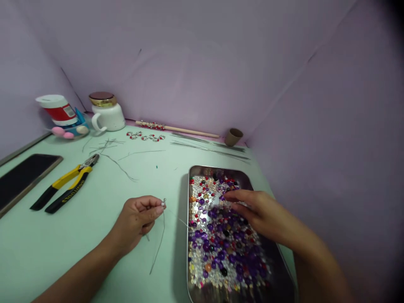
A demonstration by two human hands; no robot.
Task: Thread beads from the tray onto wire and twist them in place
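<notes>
A: Taking the middle of the view as the clock's centre, what sits leftmost on the worktop (132, 273)?

B: A phone (27, 179) at nine o'clock, with pliers (75, 187) near it, also about nine. Neither is being touched.

A: And the left hand (139, 216)?

B: At eight o'clock, its thumb and finger clamped on a wire (163, 229). A tiny loop pokes up at the fingertips, and a loose tail runs from there towards six.

A: Where are the beads (221, 254)?

B: In the tray (246, 179) at five o'clock, mostly purple and clear, with some red.

A: The right hand (265, 212)?

B: At four o'clock, well apart from the left, reaching in over the tray. Its fingertips look parted; whether they touch a bead cannot be told.

A: Which step is that?

B: Picking a bead for the wire, it seems.

A: What does the next move call for?

B: Probably a light pinch on a single bead, then its hole lined up with a free wire end, the left hand steady. Small beads could easily slip.
</notes>
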